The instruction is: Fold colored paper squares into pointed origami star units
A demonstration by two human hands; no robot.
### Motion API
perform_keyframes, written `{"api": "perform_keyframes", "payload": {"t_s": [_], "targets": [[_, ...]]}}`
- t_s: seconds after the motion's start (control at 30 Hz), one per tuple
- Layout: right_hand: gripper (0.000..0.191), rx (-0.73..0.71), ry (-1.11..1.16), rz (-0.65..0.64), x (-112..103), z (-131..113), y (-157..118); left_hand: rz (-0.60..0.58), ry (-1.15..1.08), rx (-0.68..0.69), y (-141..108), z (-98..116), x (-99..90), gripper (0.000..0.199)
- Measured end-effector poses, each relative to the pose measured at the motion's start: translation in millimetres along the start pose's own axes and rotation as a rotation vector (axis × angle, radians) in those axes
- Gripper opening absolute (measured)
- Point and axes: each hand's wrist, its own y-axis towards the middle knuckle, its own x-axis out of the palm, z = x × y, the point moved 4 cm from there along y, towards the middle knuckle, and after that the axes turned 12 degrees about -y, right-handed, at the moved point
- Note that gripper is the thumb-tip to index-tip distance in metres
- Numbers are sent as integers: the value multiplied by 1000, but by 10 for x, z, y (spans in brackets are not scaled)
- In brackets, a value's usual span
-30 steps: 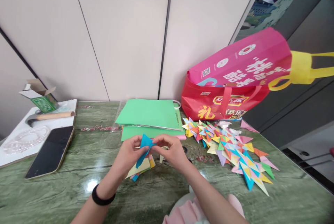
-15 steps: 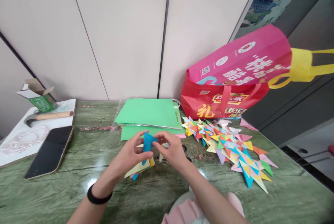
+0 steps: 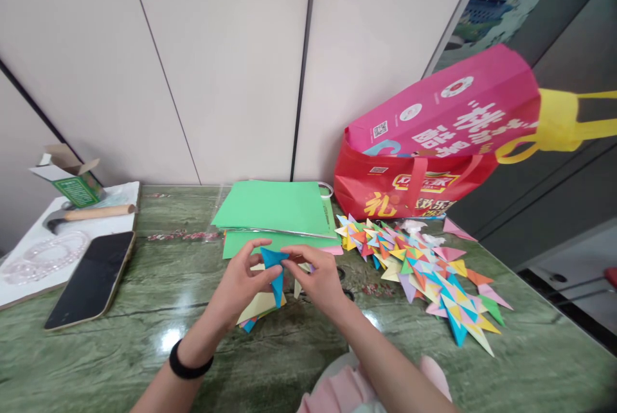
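Observation:
Between my two hands is a small folded piece of blue paper [image 3: 276, 283], its narrow point hanging downward. My left hand [image 3: 245, 275] pinches it from the left, thumb across its front. On the other side my right hand [image 3: 318, 275] pinches its upper right corner between thumb and fingers. Below the hands lies a small stack of coloured paper pieces [image 3: 259, 307], pale yellow on top. Partly hidden behind my right hand are a cream folded piece [image 3: 299, 281] and the dark handles of what look like scissors [image 3: 348, 295].
Green paper sheets [image 3: 274, 207] lie at the back. Right of them spreads a pile of folded coloured paper triangles [image 3: 429, 272] before a red bag [image 3: 366, 175]. At left are a phone [image 3: 91, 279], a wooden-handled hooked tool [image 3: 99, 212], a bead string [image 3: 48, 255] and an opened box [image 3: 77, 185].
The blue paper has turned between my fingers, so its wide edge is now on top and its point faces down. My left hand has shifted slightly right.

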Motion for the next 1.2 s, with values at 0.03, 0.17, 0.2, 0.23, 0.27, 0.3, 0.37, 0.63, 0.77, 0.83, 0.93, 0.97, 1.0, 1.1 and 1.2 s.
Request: {"api": "perform_keyframes", "payload": {"t_s": [0.03, 0.17, 0.2, 0.23, 0.27, 0.3, 0.37, 0.63, 0.77, 0.83, 0.93, 0.97, 1.0, 1.1, 1.2], "targets": [[15, -10, 1, 2, -5, -7, 3, 19, 29, 30, 4, 10, -10, 54], [14, -10, 58, -24, -8, -32, 12, 32, 115, 92, 24, 11, -36, 37], [14, 7, 81, -34, -3, -30, 11, 31, 117, 88, 28, 3, -42, 33], [15, 35, 110, -44, 3, -22, 8, 30, 108, 80, 31, -6, -48, 32], [17, 71, 144, -51, 11, -9, 5, 29, 87, 69, 33, -15, -52, 31], [19, 109, 183, -58, 20, 5, 1, 26, 58, 57, 33, -21, -55, 32], [18, 173, 268, -68, 36, 31, -5, 18, -5, 29, 29, -27, -55, 33], [14, 236, 508, -154, 77, 57, 35, 13, -63, 27, 13, 14, -39, 40], [16, 336, 582, -268, 134, 101, 18, 58, 79, 129, 44, -2, -71, 30], [21, 434, 637, -302, 165, 137, -8, 70, 164, 201, 54, -21, -84, 24], [27, 557, 715, -320, 199, 176, -42, 59, 251, 281, 60, -64, -93, 21], [28, 590, 728, -330, 207, 184, -52, 52, 277, 296, 63, -77, -93, 21], [29, 618, 736, -342, 213, 190, -59, 43, 302, 307, 65, -86, -93, 22], [31, 678, 756, -373, 214, 197, -67, -16, 337, 310, 66, -81, -73, 25], [32, 727, 788, -366, 196, 213, -66, -91, 291, 258, 54, -36, -37, 28]]}}
